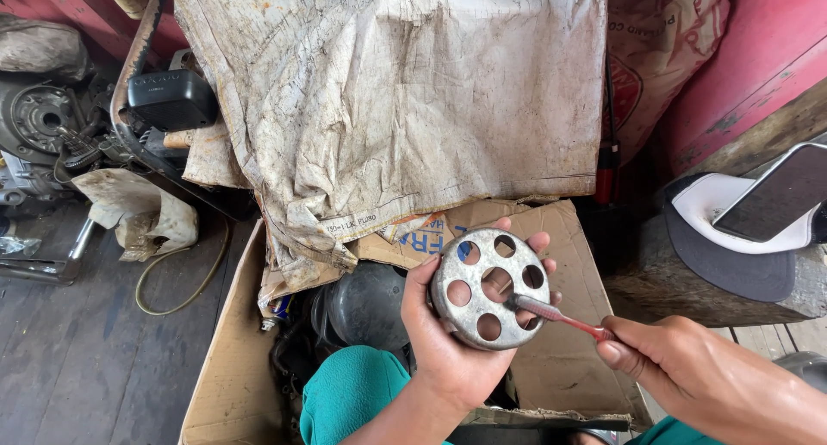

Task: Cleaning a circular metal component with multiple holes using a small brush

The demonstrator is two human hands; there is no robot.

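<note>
A round metal disc with holes is held up in the left hand. The fingers are curled around its far edge, and the thumb is pressed on the near edge. A thin red-handled tool is pinched tight by the right hand. Its tip is laid on the disc, just past the middle hole. A cardboard box is seen under the fingers, and a dirty white sack lies beyond them.
</note>
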